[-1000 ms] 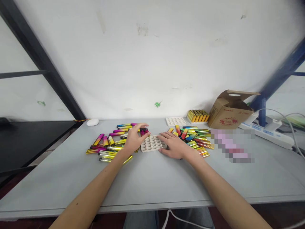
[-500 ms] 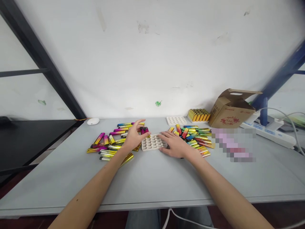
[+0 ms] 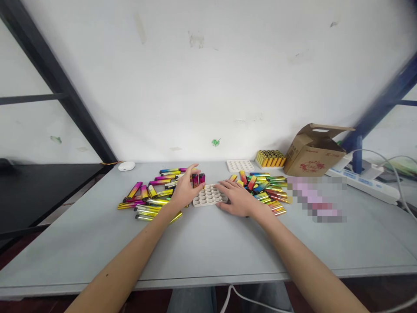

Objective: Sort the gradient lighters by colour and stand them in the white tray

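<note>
A white tray [image 3: 208,196] with rows of holes lies on the table between my hands. Two pink-and-yellow lighters [image 3: 202,178] stand upright at its back left corner, their black tops up. My left hand [image 3: 185,189] is curled around the left one, thumb in front near its base and index finger raised; the other fingers are partly hidden. My right hand [image 3: 237,198] grips the tray's right side, its fingers over the holes and its thumb at the front edge. Loose shiny lighters [image 3: 156,191] lie left of my left hand.
More loose lighters [image 3: 270,189] lie right of my right hand. Behind are another white tray [image 3: 240,166] and a tray packed with upright yellow lighters [image 3: 271,159]. An open cardboard box [image 3: 314,156], a power strip [image 3: 368,184] and a white rounded object [image 3: 126,166] also rest here.
The lighters at my left hand have gone from bunched and tilted to standing upright side by side. My right hand stays on the tray.
</note>
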